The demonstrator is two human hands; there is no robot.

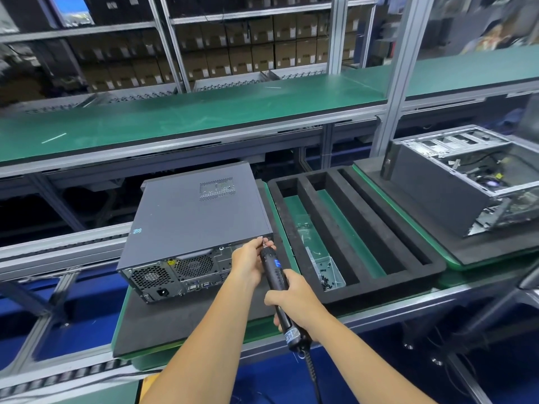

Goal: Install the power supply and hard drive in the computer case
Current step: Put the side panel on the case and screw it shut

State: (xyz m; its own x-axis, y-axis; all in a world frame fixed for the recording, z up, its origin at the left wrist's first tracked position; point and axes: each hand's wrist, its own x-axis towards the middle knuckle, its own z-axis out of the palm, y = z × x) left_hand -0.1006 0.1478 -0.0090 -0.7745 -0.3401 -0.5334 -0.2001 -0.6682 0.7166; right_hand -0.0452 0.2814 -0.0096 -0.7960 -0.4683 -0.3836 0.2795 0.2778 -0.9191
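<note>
Far left: roller conveyor rail (58,252), green shelf (175,118) above it, racks of brown cartons (256,51) behind. Carton labels too blurred to read.

Computer case (201,217) lies on its side on a black foam pad (180,322), rear panel facing me. Dark grey, side cover closed, a perforated vent patch (217,188) near the far right of the top face. Small blue mark (136,230) at the near left edge of the cover, can't read it. On the rear: honeycomb power supply grille (150,277) with the power socket (162,292) below it, a yellow sticker (170,262) above, text illegible, round fan grille (194,266) next to it, then a row of ports (201,285).

My left hand (248,262) is at the case's upper right rear corner, fingers pinching around the screwdriver tip and a small screw (261,238) there, right against the case edge.

My right hand (294,301) is wrapped round the barrel of the electric screwdriver (277,278). Black body, small blue display or label near the front, a white label with writing near the rear end, unreadable. Coiled cable (313,380) hangs from its tail.

Right of the case: black foam tray (388,228) with long slots, green mat showing through. A clear plastic bin (331,272) with small dark screws sits in the left slot, near end.

Far right: a second case (455,188), side open, tilted on another black pad, with metal frame and wiring visible inside.
</note>
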